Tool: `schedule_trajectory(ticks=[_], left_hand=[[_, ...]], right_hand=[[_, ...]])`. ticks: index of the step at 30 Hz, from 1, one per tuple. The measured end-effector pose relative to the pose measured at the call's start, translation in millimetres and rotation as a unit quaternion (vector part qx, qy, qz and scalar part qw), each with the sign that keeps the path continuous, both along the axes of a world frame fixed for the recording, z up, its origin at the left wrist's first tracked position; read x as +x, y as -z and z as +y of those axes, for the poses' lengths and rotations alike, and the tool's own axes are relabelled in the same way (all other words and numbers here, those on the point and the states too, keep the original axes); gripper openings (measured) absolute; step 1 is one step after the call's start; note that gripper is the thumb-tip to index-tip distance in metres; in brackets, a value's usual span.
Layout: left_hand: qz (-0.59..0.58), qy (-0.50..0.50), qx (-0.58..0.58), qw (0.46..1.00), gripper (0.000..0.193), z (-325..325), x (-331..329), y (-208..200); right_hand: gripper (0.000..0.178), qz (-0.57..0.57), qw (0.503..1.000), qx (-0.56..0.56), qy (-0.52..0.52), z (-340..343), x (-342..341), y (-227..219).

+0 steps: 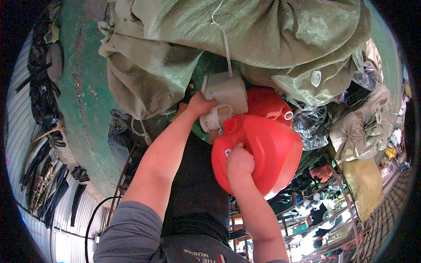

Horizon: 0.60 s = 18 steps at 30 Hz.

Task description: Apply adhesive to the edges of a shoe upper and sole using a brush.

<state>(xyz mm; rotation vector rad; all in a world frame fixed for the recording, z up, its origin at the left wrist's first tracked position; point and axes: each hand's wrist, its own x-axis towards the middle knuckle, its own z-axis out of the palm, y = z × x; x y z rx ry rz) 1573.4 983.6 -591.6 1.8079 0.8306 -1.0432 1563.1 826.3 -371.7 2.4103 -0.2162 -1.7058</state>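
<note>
My right hand (pixel 240 161) is closed round the handle of a large red plastic jerrycan (pixel 278 151), which is tilted in front of me with its round neck toward the left. My left hand (pixel 201 105) reaches forward to a grey-white boxy plastic container (pixel 228 90). Its thumb side lies against the container's lower left edge, and its other fingers are partly hidden. Just under that hand is a smaller white plastic tub (pixel 215 117) with a rim. Behind the held jerrycan rests another red plastic container (pixel 265 103) with a white-ringed opening.
Large greenish woven sacks (pixel 258 35) bulge across the far side, with a white cord (pixel 226 37) hanging down. At the right are black plastic bags (pixel 310 125), a tied grey sack (pixel 364 125) and a yellow sack (pixel 363 182). A green floor (pixel 83 118) stretches to the left.
</note>
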Motion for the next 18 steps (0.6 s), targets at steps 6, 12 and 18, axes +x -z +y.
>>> schedule_trajectory(ticks=[6,12,18], left_hand=[[0.0,0.005,0.005,1.0,0.085,-2,3,-4],[-0.002,0.024,-0.011,1.0,0.085,4,-1,10],[-0.004,0.004,-0.022,1.0,0.085,1,-2,7]], right_hand=[[0.023,-0.019,1.0,0.002,-0.01,-6,-9,6],[0.022,-0.013,1.0,0.007,0.007,0,-1,0],[0.022,-0.001,1.0,-0.005,0.019,0,2,-2]])
